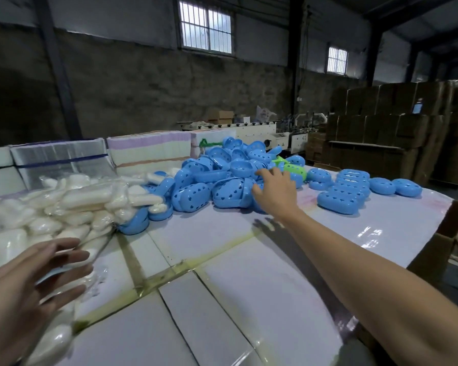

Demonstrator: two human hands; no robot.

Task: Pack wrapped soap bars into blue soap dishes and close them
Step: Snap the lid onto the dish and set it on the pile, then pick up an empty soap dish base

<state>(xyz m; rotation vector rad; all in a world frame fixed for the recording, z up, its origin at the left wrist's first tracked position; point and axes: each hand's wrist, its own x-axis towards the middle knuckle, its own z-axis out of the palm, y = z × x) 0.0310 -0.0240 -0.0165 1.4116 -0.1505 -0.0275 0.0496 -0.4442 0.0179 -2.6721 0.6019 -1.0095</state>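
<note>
Partly blurred, the left hand (24, 281) overlaps wrapped soap bars (64, 204).

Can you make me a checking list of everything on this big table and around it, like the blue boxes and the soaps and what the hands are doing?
Surface: pale glossy table with yellowish tape seams.
Job's things: heap of blue soap dishes; closed dishes in a row; wrapped soap bars piled at left.
Clutter: green dish in the blue heap.
Hands: right hand open, reaching the heap; left hand open, blurred, by the soaps.
Cables: nothing seen.
Surroundings: stacked cardboard boxes, barred window.
</note>
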